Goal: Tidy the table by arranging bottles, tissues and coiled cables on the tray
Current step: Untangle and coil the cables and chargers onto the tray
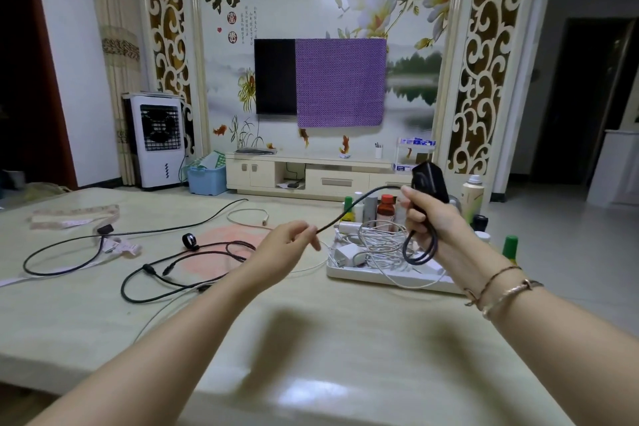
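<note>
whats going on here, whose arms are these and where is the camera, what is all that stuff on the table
There is no machine here: a person wears a wide-angle camera on the head, so the one picture looks forward and down at that person's own arms. The right hand grips a black power adapter with loops of its black cable hanging below the fist. The left hand pinches the same cable further along. On the pale table sits a white tray holding tangled white cables and a white charger, with bottles standing at its far side. More black cables lie loose on the left.
</note>
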A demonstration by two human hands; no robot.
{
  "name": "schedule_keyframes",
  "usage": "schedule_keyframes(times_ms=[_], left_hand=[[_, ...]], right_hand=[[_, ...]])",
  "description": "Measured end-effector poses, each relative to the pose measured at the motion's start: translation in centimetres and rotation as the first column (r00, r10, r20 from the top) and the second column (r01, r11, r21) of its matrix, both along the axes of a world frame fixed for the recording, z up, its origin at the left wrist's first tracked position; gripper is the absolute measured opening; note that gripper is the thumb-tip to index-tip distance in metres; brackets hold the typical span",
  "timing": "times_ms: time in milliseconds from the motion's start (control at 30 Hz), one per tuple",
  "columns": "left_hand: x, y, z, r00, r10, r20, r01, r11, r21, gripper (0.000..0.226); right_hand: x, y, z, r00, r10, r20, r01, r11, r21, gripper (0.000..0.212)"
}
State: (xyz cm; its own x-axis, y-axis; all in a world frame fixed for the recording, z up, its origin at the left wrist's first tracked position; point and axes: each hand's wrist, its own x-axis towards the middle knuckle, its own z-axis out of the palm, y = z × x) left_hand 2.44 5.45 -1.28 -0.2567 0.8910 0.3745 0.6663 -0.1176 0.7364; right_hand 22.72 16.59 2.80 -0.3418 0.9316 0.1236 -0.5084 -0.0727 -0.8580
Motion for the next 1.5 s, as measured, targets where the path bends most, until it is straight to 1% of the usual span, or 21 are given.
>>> schedule_keyframes(times_ms=[100,200,267,333,433,533,567,633,733,767,833,900,933,1033,1133,1200,1233,1300,1367,1500], left_hand=[[-0.2,-0.2,0.4,0.999,0.016,-0.033,-0.015,0.999,0.035,0.033],[2.0,0.4,1.4,0.997,-0.074,-0.023,0.075,0.995,0.06,0.032],[3.7,0.9,1.8,0.989,-0.144,-0.036,0.145,0.989,0.023,0.034],[4.8,1.4,1.9,0.987,-0.153,-0.047,0.152,0.988,-0.029,0.037],[4.8,1.6,1.9,0.995,-0.097,-0.032,0.094,0.991,-0.093,0.042],[4.7,1.5,1.6,0.997,-0.073,-0.002,0.072,0.984,-0.16,0.044],[4.7,1.4,1.4,0.997,-0.074,0.029,0.078,0.981,-0.177,0.044],[4.8,1.3,1.1,0.988,-0.111,0.105,0.13,0.971,-0.198,0.044],[5.0,1.1,0.6,0.969,-0.191,0.155,0.224,0.947,-0.229,0.045],[4.7,0.9,0.5,0.968,-0.212,0.136,0.24,0.942,-0.235,0.045],[3.4,0.3,0.1,0.972,-0.234,0.007,0.227,0.939,-0.26,0.048],[1.1,-0.4,-0.5,0.972,-0.197,-0.13,0.15,0.941,-0.304,0.049],[-0.2,-0.8,-0.9,0.976,-0.152,-0.159,0.096,0.944,-0.316,0.049],[-3.3,-1.5,-1.3,0.989,-0.032,-0.147,-0.012,0.957,-0.289,0.045],[-3.6,-1.5,-0.5,0.99,-0.05,-0.135,0.02,0.976,-0.217,0.041],[-2.9,-1.3,0.2,0.983,-0.107,-0.148,0.074,0.975,-0.21,0.039],[-2.5,-1.2,0.5,0.98,-0.135,-0.147,0.102,0.971,-0.215,0.038],[-1.4,-0.8,1.1,0.974,-0.171,-0.148,0.138,0.968,-0.208,0.038],[-0.4,-0.4,1.7,0.973,-0.188,-0.137,0.165,0.973,-0.163,0.038],[1.4,0.4,2.6,0.968,-0.244,-0.053,0.241,0.969,-0.056,0.035]], right_hand=[[0.2,-0.2,-0.3,1.0,0.0,0.009,0.0,1.0,-0.019,0.014],[-1.0,-1.0,-1.2,0.995,0.091,0.035,-0.09,0.995,-0.031,0.006],[-2.1,-1.5,-1.5,0.992,0.129,0.01,-0.129,0.991,-0.02,0.004],[-2.9,-2.0,-1.4,0.988,0.151,-0.03,-0.152,0.988,-0.031,0.006],[-3.2,-2.3,-1.1,0.972,0.215,-0.096,-0.222,0.973,-0.065,0.014],[-2.8,-2.3,-1.1,0.965,0.251,-0.076,-0.254,0.967,-0.036,0.018],[-2.8,-2.3,-1.2,0.966,0.246,-0.074,-0.249,0.967,-0.043,0.019],[-2.8,-2.3,-1.3,0.965,0.239,-0.105,-0.245,0.968,-0.056,0.028],[-3.2,-2.1,-1.1,0.957,0.258,-0.136,-0.266,0.963,-0.048,0.04],[-3.2,-1.9,-1.0,0.96,0.245,-0.133,-0.253,0.966,-0.047,0.041],[-3.0,-1.3,-0.6,0.97,0.204,-0.132,-0.212,0.976,-0.047,0.042],[-2.4,-0.7,-0.2,0.982,0.142,-0.121,-0.148,0.988,-0.042,0.039],[-2.1,-0.4,-0.1,0.987,0.111,-0.114,-0.116,0.993,-0.037,0.038],[-1.7,0.1,-0.3,0.993,0.057,-0.107,-0.058,0.998,-0.014,0.034],[-1.7,0.2,-0.8,0.993,0.051,-0.111,-0.048,0.998,0.031,0.023],[-1.5,0.2,-1.0,0.996,0.072,-0.045,-0.068,0.994,0.087,0.012],[-1.5,0.1,-1.1,0.996,0.086,0.01,-0.086,0.989,0.12,0.01],[-1.6,-0.1,-1.3,0.987,0.101,0.127,-0.123,0.977,0.174,0.017],[-2.1,-0.6,-1.6,0.968,0.094,0.231,-0.146,0.965,0.217,0.023],[-3.5,-1.4,-2.2,0.894,0.017,0.448,-0.156,0.948,0.277,0.026]])
